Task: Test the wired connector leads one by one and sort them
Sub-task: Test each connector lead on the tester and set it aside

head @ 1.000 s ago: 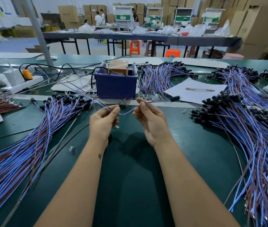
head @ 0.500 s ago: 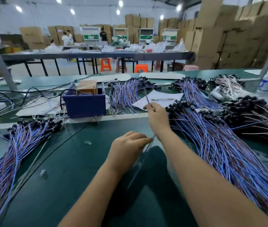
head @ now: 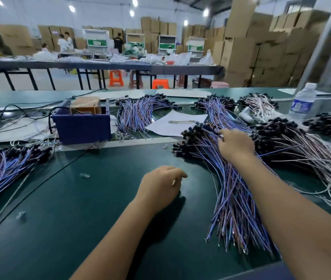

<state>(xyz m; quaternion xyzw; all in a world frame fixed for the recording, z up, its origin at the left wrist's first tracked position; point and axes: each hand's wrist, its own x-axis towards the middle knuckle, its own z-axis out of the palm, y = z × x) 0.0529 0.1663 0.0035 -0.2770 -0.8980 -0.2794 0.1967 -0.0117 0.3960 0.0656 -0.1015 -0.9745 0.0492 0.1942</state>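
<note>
From the head view, the right hand [head: 235, 145] reaches to about two o'clock and rests on the connector ends of the blue-and-brown lead pile [head: 229, 190], its grip curled into the wires (what it pinches is hidden). The left hand [head: 160, 185] hovers at centre over the green table [head: 75, 209], fingers loosely curled and empty, with the blue tester box [head: 82, 126] at eleven o'clock.
</note>
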